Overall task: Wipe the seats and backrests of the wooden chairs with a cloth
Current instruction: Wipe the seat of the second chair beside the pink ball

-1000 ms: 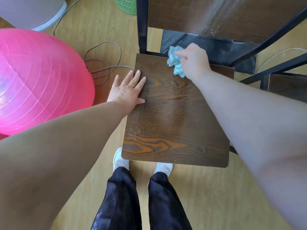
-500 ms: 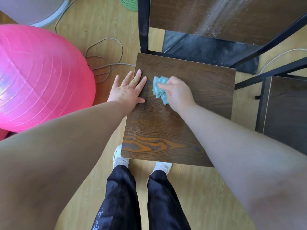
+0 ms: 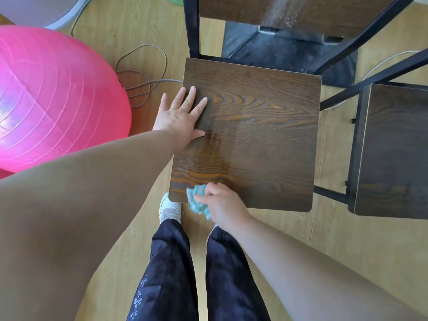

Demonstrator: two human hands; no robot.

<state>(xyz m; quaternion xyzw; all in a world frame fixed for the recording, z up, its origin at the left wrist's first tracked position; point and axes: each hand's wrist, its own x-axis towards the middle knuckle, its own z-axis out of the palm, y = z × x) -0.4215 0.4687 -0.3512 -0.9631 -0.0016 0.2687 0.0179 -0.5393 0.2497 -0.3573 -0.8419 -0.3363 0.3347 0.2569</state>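
The cloth [image 3: 196, 200], teal and crumpled, sits at the seat's 7 o'clock corner and hangs partly over the near edge. The right hand [image 3: 223, 205] holds it there, its grip curled round the bunched fabric. The seat [image 3: 254, 135] is dark brown wood with bold grain, and fine pale specks lie across its middle. The left hand [image 3: 178, 117] lies flat on the seat's 9 o'clock edge, fingers straight and spread, its grip open and holding nothing. At 12 o'clock the backrest [image 3: 301, 10] shows a pale dusty streak, held in a black frame [image 3: 192, 26]. A second chair [image 3: 393, 147] stands just beside the seat at 3 o'clock. On the floor [image 3: 301, 239], a pink ball [image 3: 53, 98] fills 9 o'clock, with a looped cable [image 3: 143, 72] between it and the seat. Dark trousers [image 3: 171, 274] and a white shoe [image 3: 170, 209] show at 6 o'clock.
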